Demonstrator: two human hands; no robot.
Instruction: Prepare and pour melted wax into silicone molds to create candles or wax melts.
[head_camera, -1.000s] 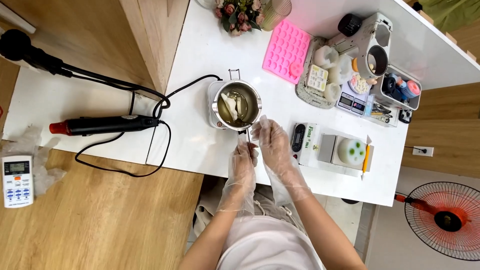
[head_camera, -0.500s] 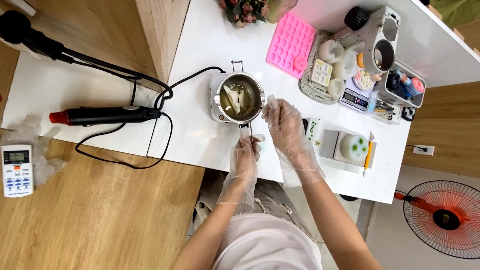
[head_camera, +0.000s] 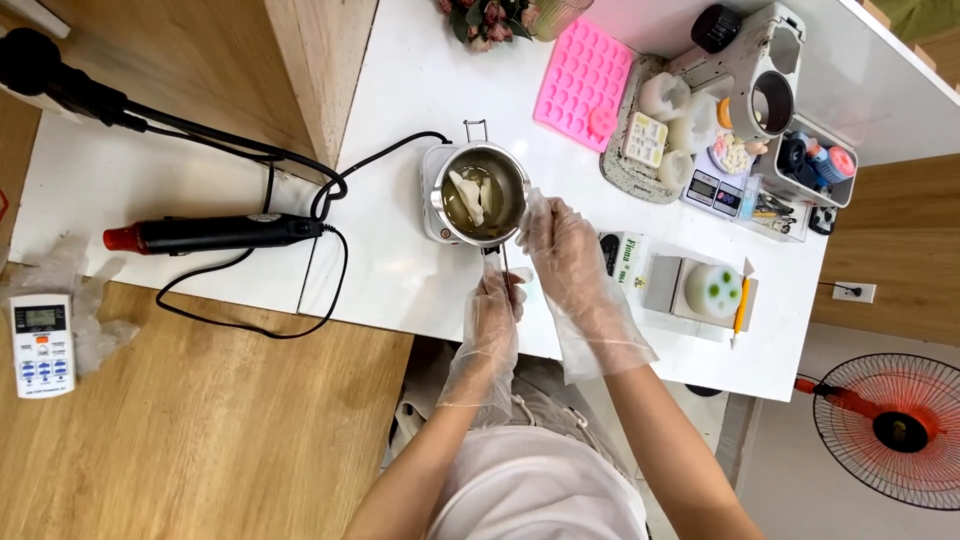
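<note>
Left hand (head_camera: 497, 310) is gripping the pot (head_camera: 482, 195) handle; right hand (head_camera: 565, 240), open, is hovering beside the rim. Tilting risks spilling melt.

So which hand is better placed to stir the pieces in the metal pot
Probably the right. The left hand is on the pot's handle, steadying it, while the right hand is empty and hovers beside the metal pot's rim.

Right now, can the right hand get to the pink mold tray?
Probably yes. The right hand hovers by the metal pot, and the pink mold tray lies just beyond on the white table, with nothing between them.
</note>
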